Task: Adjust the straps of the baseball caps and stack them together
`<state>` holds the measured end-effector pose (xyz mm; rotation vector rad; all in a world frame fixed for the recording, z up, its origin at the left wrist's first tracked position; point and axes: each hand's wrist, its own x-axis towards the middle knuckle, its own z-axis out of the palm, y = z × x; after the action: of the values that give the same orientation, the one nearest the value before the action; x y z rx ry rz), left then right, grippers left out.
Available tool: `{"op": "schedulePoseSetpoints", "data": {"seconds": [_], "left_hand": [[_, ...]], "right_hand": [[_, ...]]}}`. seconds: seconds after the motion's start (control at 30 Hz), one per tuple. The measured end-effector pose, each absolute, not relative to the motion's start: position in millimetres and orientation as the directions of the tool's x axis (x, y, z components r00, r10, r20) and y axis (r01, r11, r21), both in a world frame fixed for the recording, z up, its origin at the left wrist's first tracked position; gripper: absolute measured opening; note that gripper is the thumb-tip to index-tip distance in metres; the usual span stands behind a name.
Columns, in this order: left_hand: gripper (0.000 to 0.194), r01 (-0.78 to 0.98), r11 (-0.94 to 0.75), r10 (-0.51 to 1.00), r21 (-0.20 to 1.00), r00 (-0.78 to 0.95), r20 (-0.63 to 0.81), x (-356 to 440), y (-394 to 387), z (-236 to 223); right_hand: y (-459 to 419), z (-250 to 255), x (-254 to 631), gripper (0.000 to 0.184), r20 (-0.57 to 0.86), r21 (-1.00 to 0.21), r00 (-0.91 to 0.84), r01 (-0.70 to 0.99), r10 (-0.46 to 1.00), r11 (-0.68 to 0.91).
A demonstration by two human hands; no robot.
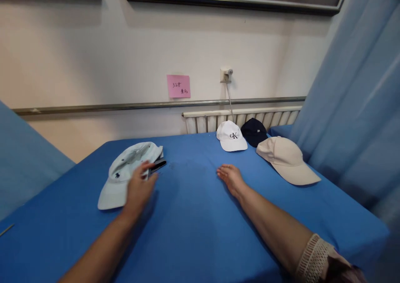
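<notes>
A pale blue baseball cap with a small dark emblem lies tilted on the left of the table, brim toward me. My left hand is at its right side, thumb and fingers apart; whether the fingertips touch the cap I cannot tell. Just beyond those fingers lies a small dark, strap-like piece, partly hidden, its kind unclear. Near the table's middle, my right hand holds nothing, its fingers stretched out low over the blue cloth. The closest cap to it is a white one with dark letters.
At the right back sit a navy cap and a beige cap. Blue cloth covers the table. Behind are a radiator, a metal rail and a plugged-in cord. A blue curtain hangs right.
</notes>
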<state>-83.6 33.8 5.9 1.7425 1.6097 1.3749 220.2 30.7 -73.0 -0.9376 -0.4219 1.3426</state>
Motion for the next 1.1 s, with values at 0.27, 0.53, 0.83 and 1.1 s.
{"op": "schedulePoseSetpoints", "data": {"seconds": [0.27,0.53,0.83,1.1], "left_hand": [[0.019,0.613,-0.566,0.809,0.551,0.54,0.231,24.8,19.6,-52.1],[0.019,0.531,-0.381,0.883,0.757,0.451,0.129,6.3,31.1,-46.5],[0.042,-0.317,0.304,0.921,0.898,0.338,-0.192,-11.5,43.7,-28.7],[0.025,-0.545,0.534,0.801,0.646,0.571,-0.18,-22.2,20.4,-11.4]], "right_hand": [[112.5,-70.2,278.4,0.027,-0.323,-0.752,0.409,-0.658,0.853,0.031],[148.3,-79.6,278.6,0.024,-0.326,-0.775,0.633,-0.604,0.702,0.185],[90.4,-80.1,268.4,0.023,-0.265,-0.852,0.475,-0.523,0.839,0.028],[55.6,-71.6,258.9,0.022,-0.184,-0.97,0.617,-0.238,0.765,-0.041]]}}
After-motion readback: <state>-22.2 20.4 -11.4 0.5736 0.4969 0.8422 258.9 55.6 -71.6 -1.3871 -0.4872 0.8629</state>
